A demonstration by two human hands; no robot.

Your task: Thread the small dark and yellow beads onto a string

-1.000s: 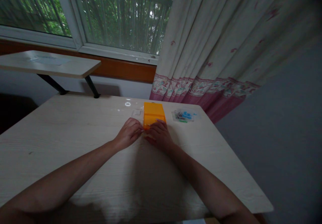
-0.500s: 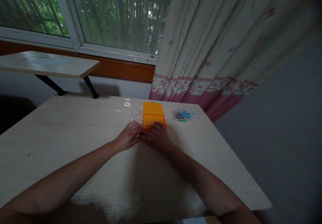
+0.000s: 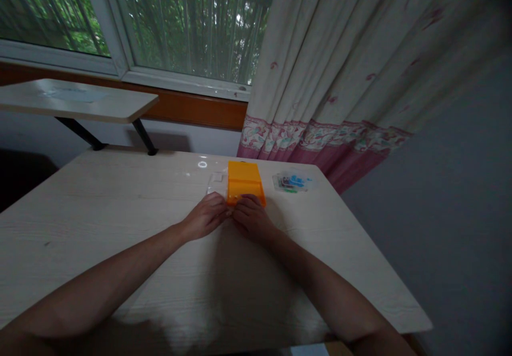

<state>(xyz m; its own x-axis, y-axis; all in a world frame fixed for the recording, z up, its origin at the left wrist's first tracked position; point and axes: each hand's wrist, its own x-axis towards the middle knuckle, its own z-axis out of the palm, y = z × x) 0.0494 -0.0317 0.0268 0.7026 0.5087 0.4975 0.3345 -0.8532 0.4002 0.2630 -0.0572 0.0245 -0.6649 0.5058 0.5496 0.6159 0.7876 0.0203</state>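
Head view: left hand (image 3: 206,216) and right hand (image 3: 253,218) meet, curled nearly closed; what they grip, if anything, I can't tell. The yellow-orange rectangular plastic box (image 3: 244,172) lies at their one o'clock, long axis towards twelve, right hand nearer.

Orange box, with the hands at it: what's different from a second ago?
The left hand and right hand have drawn slightly back toward the person, showing more of the near part of the orange box. Whether anything is held is too small to tell. The orange box, the clear piece beside it and the clear container stayed put.
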